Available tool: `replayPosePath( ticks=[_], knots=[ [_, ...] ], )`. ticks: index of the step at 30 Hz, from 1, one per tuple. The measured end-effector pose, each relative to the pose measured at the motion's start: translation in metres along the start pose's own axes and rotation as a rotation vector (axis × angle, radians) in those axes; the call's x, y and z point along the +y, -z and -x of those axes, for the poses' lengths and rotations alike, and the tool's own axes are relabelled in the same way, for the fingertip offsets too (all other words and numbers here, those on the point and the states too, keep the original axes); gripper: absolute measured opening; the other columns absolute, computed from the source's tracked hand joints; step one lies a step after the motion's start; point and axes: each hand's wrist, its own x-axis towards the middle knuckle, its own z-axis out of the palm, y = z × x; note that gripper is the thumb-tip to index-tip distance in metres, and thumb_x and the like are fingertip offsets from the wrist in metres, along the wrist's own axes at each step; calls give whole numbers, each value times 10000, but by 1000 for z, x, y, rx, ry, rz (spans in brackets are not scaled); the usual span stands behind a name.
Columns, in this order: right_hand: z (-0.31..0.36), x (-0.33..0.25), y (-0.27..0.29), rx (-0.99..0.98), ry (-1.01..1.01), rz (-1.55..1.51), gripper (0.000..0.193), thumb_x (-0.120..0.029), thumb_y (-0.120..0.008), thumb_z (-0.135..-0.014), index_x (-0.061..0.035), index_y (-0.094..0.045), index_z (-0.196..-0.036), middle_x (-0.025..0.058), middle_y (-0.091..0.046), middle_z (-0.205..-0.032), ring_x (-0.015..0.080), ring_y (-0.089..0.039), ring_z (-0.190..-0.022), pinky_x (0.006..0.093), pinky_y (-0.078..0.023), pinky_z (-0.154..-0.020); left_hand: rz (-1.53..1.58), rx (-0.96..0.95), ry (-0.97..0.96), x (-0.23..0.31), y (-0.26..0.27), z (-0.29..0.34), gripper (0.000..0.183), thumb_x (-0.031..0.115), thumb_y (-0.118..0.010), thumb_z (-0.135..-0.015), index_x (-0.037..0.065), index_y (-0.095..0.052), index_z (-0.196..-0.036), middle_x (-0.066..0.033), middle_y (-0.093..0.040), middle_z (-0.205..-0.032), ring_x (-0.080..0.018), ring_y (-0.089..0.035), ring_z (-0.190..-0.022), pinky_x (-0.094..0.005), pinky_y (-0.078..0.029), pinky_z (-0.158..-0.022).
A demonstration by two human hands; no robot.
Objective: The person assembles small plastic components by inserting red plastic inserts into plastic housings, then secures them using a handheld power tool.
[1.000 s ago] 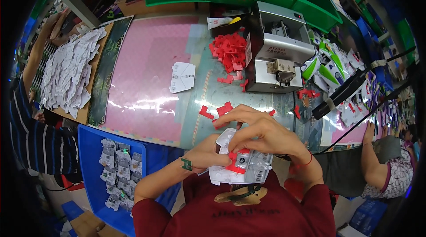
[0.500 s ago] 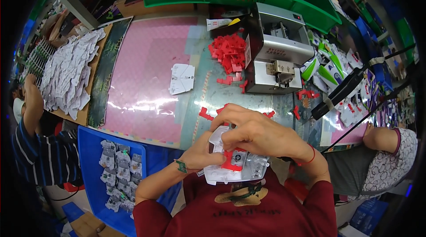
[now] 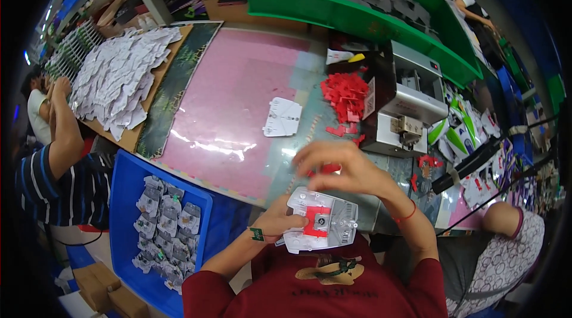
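My left hand (image 3: pixel 275 220) grips the left edge of a white plastic housing (image 3: pixel 342 236), its thumb lying by a red plastic piece (image 3: pixel 311 213) inside the shell. Next to that red piece, within the housing, is a small grey square part with a dark round centre (image 3: pixel 322 221). Just above the housing hovers my right hand (image 3: pixel 348 168), fingers bent and smeared by motion. Some red shows between its fingers and thumb; I cannot tell whether it is held or lies on the table behind.
A flat white plate (image 3: pixel 282 117) lies on the table, left of a red-piece pile (image 3: pixel 344 94) and a metal bench machine (image 3: pixel 405 100). A green bin (image 3: pixel 351 17) stands behind. At left are a blue crate (image 3: pixel 122 223) of assemblies and stacked white parts (image 3: pixel 119 74). Co-workers sit both sides.
My right hand has lifted off the housing, up and away from the red piece. My left hand still holds the housing, now more fully seen. The whole view has shifted and tilted.
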Motion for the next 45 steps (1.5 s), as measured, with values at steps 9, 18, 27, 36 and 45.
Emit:
replayPosePath(
  ticks=[9, 18, 27, 36, 45],
  knots=[
    [-41, 61, -17, 191, 139, 1226, 229, -135, -651, -637, -63, -539, -823, 94, -528, -931, 237, -526, -784, 334, -432, -620, 49, 128, 0, -13, 2, 8, 425, -29, -529, -674, -38, -471, -1095, -89, -575, -960, -142, -572, -836, -283, -479, -721],
    [25, 9, 26, 798, -198, 232, 85, -33, -580, -779, 13, -599, -848, 33, -587, -652, 49, -494, -514, 192, -372, -466, 94, 224, -186, 13, -2, -7, 413, -28, -523, -660, -41, -485, -1071, -90, -577, -956, -156, -572, -854, -288, -470, -746],
    [83, -14, 21, 653, -374, -417, 275, -1, -579, -761, 23, -581, -1035, -1, -577, -693, 14, -483, -575, 146, -373, -465, 28, 171, -147, 27, -25, -31, 368, -39, -499, -666, -66, -499, -1033, -95, -570, -946, -143, -563, -837, -286, -465, -734],
    [89, -13, 27, 463, -509, -354, 188, -49, -580, -784, 40, -615, -946, 28, -583, -664, 29, -479, -494, 155, -369, -433, -42, 137, -136, 25, -36, -40, 376, -24, -495, -670, -69, -487, -1044, -80, -561, -914, -134, -552, -812, -279, -465, -716],
    [98, -40, 25, 581, -235, 437, 296, -25, -636, -698, -52, -624, -993, 74, -570, -920, 127, -558, -736, 229, -445, -546, -97, 131, -91, 30, -47, -45, 437, -31, -493, -635, -55, -482, -1071, -86, -572, -938, -157, -570, -843, -289, -466, -738]
  ],
)
